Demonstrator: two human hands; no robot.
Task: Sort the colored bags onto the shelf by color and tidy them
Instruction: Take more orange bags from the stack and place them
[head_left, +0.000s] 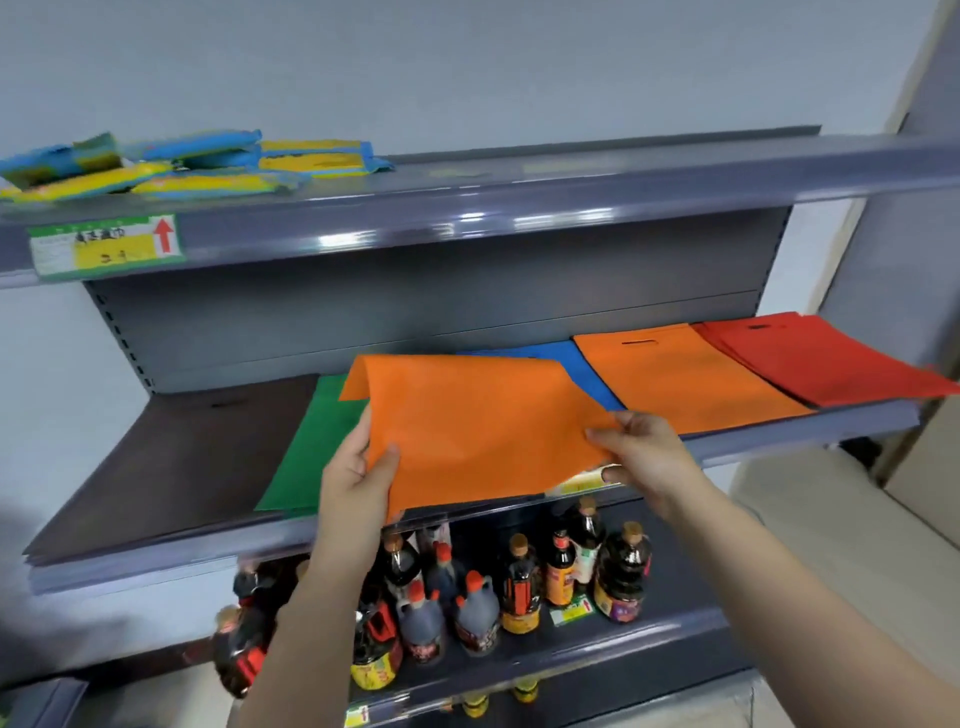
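While both hands lift it over the middle shelf (810, 431), a loose orange bag (478, 431) droops and curls at its far edge, so it looks light, thin and floppy. The left hand (353, 467) pinches its near-left edge, thumb on top; the right hand (644, 452) pinches the right edge. Two-handed edge grips suit it. At two o'clock lies the orange pile (691, 379), between a blue bag (576, 364) and red bags (826, 358); a green bag (317, 452) lies at nine o'clock, possibly a stack.
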